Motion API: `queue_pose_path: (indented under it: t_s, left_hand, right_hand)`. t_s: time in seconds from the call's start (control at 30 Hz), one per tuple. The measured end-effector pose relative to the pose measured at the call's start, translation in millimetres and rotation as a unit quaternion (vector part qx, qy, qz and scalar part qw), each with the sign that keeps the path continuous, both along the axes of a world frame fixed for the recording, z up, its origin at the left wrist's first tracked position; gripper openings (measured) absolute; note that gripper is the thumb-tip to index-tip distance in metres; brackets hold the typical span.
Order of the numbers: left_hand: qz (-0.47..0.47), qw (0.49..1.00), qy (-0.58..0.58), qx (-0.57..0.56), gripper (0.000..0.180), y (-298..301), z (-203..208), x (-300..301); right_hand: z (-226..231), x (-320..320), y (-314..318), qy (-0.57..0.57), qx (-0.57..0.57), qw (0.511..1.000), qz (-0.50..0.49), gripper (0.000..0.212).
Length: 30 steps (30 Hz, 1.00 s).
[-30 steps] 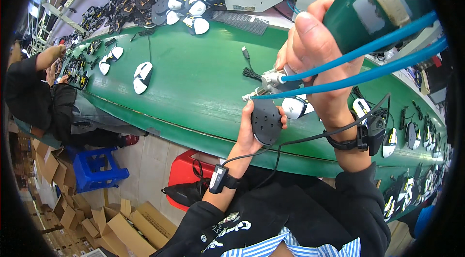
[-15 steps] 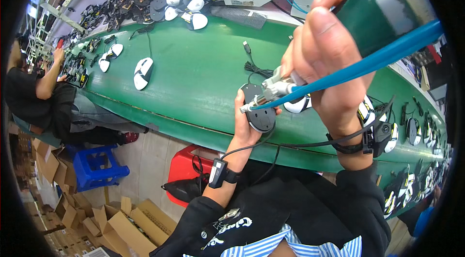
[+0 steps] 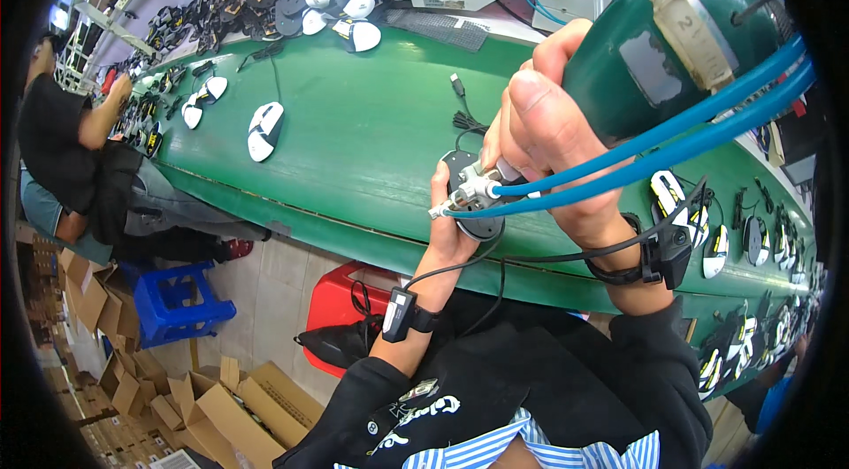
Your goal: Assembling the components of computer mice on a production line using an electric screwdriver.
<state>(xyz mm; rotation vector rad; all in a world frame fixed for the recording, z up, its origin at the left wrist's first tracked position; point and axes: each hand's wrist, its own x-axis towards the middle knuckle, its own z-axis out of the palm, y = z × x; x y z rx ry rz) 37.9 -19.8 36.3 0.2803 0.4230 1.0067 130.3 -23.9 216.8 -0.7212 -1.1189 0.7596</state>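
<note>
My right hand [image 3: 553,137] grips a green pneumatic screwdriver [image 3: 672,45] with two blue air hoses [image 3: 672,146] running off to the right; its metal tip points down to the left. My left hand [image 3: 447,226] holds a dark round mouse base [image 3: 469,195] against the front of the green belt, right under the tool's tip. A black cable [image 3: 460,111] runs from the base across the belt. Both wrists wear black straps with small devices.
A long green conveyor belt [image 3: 354,142] carries black-and-white computer mice [image 3: 263,129], with several more piled at the far side. Another person [image 3: 66,142] sits at the left. Below are a blue stool [image 3: 177,301], a red crate [image 3: 340,305] and cardboard boxes [image 3: 221,407].
My right hand has brought the screwdriver down and closer, its tip now at the mouse base. My left hand has shifted the base slightly. The person at the left raised an arm.
</note>
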Motion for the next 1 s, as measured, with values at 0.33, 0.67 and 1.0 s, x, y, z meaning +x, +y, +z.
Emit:
queue_pose_path:
  t_s: [0.33,0.67,1.0]
  left_hand:
    - [-0.009,1.000,0.001,0.006,0.049,5,1,-1]
    - [-0.009,1.000,0.006,0.003,0.054,4,-6,-4]
    - [-0.010,1.000,0.012,0.000,0.061,7,-16,-2]
  right_hand:
    - [40,32,-12,-0.046,0.018,0.997,-0.061,0.029]
    - [-5,38,-8,0.033,-0.022,0.998,-0.044,0.019]
    - [-16,35,-7,0.078,-0.023,0.996,-0.023,0.016]
